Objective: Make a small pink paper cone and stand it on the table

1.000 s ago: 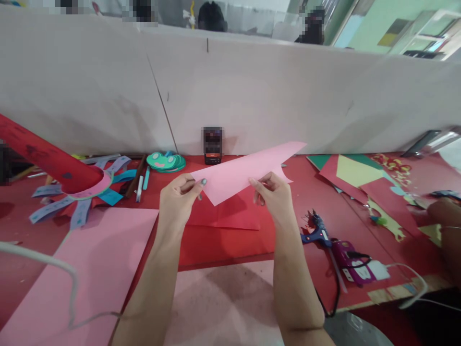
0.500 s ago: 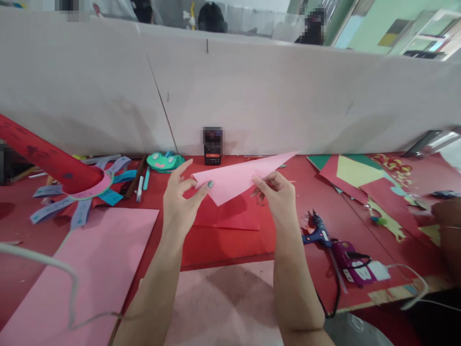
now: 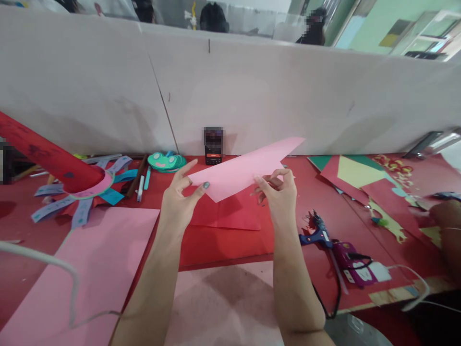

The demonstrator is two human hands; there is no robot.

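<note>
A pale wall point(image 3: 252, 96) stands along the far side of the red table point(image 3: 306, 192), with people and a green-walled room beyond it. A phone point(image 3: 213, 146) leans upright against the wall, behind the raised pink sheet point(image 3: 237, 173), which is over red paper point(image 3: 230, 245) and partly hides it. The left hand point(image 3: 178, 197) pinches the sheet's left end, thumb in front; the right hand's point(image 3: 281, 194) grip is pressed on its lower right part, fingers partly hidden. On the left, a red tube point(image 3: 54, 158) with paper strips spreads over a flat pink sheet point(image 3: 108, 259), and a white cable point(image 3: 46, 259) crosses in front. Teal cutouts point(image 3: 166, 162) lie near two markers. On the right are a blue glue gun point(image 3: 319, 235), a purple device point(image 3: 355, 269), coloured paper scraps point(image 3: 358, 173) and another person's forearm point(image 3: 446, 223).
</note>
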